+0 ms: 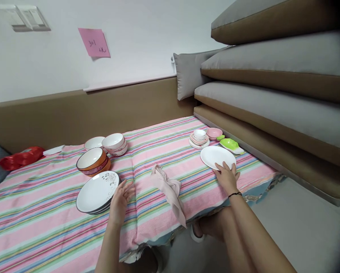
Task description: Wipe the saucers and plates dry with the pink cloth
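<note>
My left hand is open with fingers spread, right beside the rim of a stack of white plates with a dark edge and a grey pattern. My right hand rests fingers-forward on the near edge of a plain white plate lying on the striped cloth. A black band circles my right wrist. Between my hands lies a crumpled pink cloth, part of it hanging over the table's front edge.
Striped pink tablecloth covers the table. Orange bowls, white-and-pink bowls, small stacked dishes, a pink bowl and a green dish stand further back. Red bag at left. Stacked cushions at right.
</note>
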The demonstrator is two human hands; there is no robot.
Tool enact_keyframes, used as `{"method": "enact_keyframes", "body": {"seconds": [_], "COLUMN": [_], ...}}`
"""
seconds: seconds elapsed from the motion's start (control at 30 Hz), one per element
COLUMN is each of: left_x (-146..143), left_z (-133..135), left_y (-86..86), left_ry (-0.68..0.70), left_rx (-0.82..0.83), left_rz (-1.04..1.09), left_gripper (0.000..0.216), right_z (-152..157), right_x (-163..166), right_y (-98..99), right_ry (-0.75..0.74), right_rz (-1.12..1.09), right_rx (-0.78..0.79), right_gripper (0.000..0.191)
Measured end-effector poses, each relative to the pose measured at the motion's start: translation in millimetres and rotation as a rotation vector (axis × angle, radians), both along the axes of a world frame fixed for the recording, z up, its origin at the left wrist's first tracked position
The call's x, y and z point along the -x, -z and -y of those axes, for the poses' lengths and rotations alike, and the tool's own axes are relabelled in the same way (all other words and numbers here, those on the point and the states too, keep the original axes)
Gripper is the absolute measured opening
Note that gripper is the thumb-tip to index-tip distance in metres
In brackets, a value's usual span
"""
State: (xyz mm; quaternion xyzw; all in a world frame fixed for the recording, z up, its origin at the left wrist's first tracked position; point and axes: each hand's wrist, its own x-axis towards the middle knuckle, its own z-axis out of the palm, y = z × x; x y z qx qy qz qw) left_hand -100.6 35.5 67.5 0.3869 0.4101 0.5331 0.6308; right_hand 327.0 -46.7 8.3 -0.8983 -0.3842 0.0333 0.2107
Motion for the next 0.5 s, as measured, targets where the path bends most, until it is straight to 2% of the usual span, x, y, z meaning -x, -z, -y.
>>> {"method": "enact_keyframes", "body": {"seconds": [0.2,0.3,0.37,0.5], "left_x": [3,11,21,46], "left_z": [3,3,4,10], "left_y": [3.6,1.9,-2.3,-10.3], "left_ry": [-0.029,-0.137,-0.302,-0.783], "left_rx": [-0.035,-0.079,-0.136,-0.189], "left_rz": [-0.007,0.026,0.052,0.014], "left_gripper": [0.053,0.05,0.044,0.03], "right_z": [3,4,6,8], "right_x": [-9,-9,-10,-20], "right_y": [6.4,9.0,13.2,30.1], "right_ry": [0.009,0.002,-0.018,-0.046], "right_rz": [-0.016,0.005,0.039,0.119], "right_rx": [0.0,0.01,0.01,-0.048], "right_gripper": [0.042,0.046,0.049,0.048]}}
